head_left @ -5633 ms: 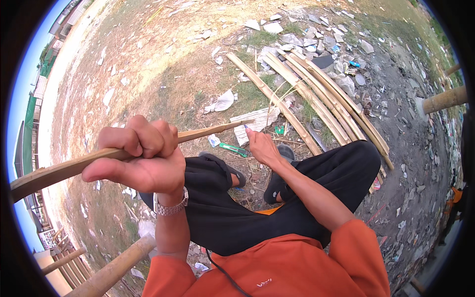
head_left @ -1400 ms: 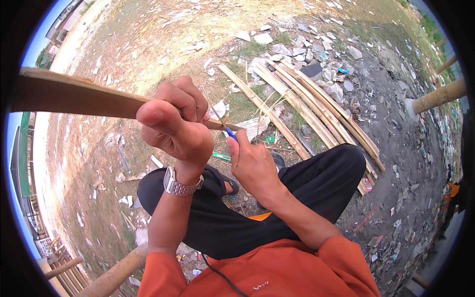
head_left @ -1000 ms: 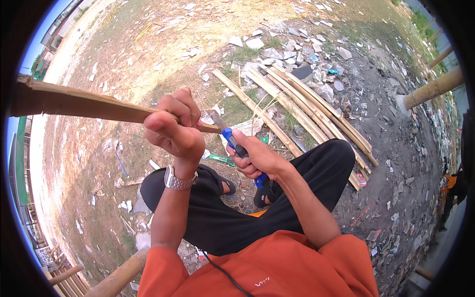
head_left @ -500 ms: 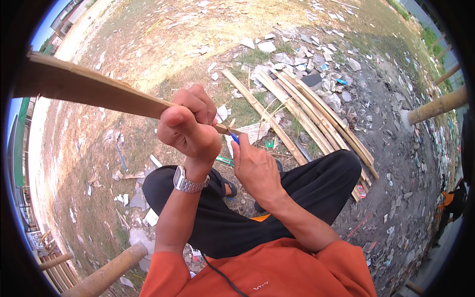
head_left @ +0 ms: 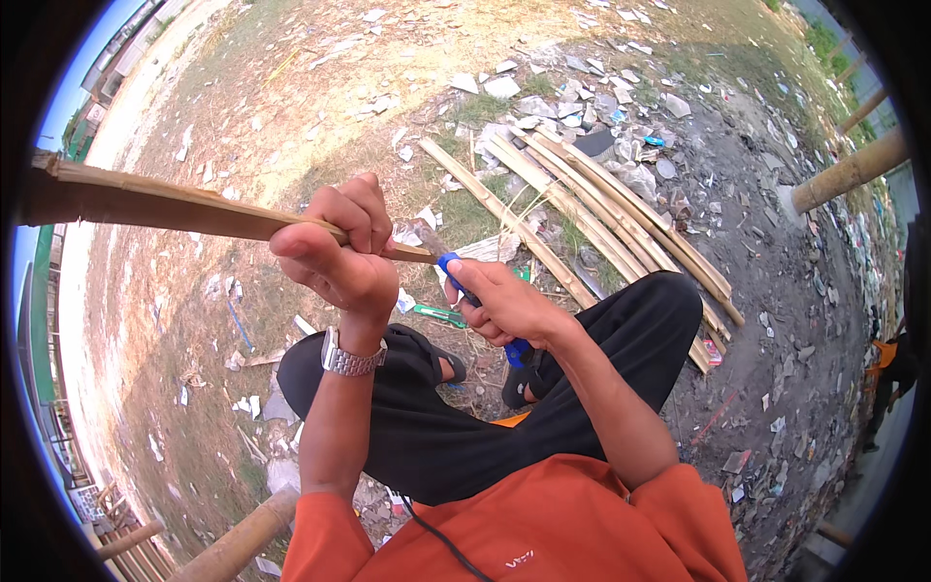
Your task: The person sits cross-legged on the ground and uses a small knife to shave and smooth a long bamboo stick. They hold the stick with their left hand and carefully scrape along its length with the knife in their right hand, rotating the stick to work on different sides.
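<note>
Littered ground (head_left: 223,320) fills the frame, dark soil (head_left: 756,359) at right. Left of centre, the left hand (head_left: 347,272) grips a bamboo strip (head_left: 175,207), its outer end lost at the left rim. At centre, the right hand (head_left: 509,306) clasps a blue-handled knife (head_left: 447,262), its grip partly covered. Bamboo slats (head_left: 596,204) border the space upper right.

The left hand (head_left: 339,254) grips a bamboo strip (head_left: 165,207), the right hand (head_left: 514,308) a blue-handled knife (head_left: 447,262).

A long brown wooden strip (head_left: 184,210), pale-edged, upper left; a blue-and-black-handled knife (head_left: 448,263), centre; an orange-red cloth shirt (head_left: 465,509) with white mark (head_left: 520,560), bottom.
</note>
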Demonstrator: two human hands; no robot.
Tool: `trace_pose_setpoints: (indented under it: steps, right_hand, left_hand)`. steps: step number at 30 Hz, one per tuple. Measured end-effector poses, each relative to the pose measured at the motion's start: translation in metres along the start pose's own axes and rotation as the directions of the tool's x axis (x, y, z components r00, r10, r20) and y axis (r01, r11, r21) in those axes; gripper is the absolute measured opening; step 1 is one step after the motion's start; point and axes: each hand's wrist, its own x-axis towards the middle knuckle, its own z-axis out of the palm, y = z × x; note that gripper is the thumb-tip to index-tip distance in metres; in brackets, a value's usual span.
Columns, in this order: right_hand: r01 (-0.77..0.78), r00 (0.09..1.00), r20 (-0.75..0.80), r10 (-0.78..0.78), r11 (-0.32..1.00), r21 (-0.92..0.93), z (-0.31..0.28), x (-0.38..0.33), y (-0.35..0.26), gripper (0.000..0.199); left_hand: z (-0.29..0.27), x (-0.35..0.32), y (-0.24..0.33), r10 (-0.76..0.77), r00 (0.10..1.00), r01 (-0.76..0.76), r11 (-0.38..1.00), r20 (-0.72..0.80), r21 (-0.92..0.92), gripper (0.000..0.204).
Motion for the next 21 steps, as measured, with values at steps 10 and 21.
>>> trace_pose_setpoints:
  steps: [10, 21]
  right_hand:
    - [0.399, 0.597, -0.269, -0.756, 0.571, -0.718, 0.044, -0.018, -0.011, 0.015]
    - [0.006, 0.779, -0.336, -0.529, 0.543, -0.84, 0.038, 0.001, 0.027, 0.019]
  left_hand:
    - [0.0, -0.001, 0.0, 0.036, 0.998, -0.031, 0.994, -0.049, 0.101, 0.06]
    - [0.006, -0.009, 0.0, 0.025, 0.999, -0.026, 0.998, 0.028, 0.051, 0.062]
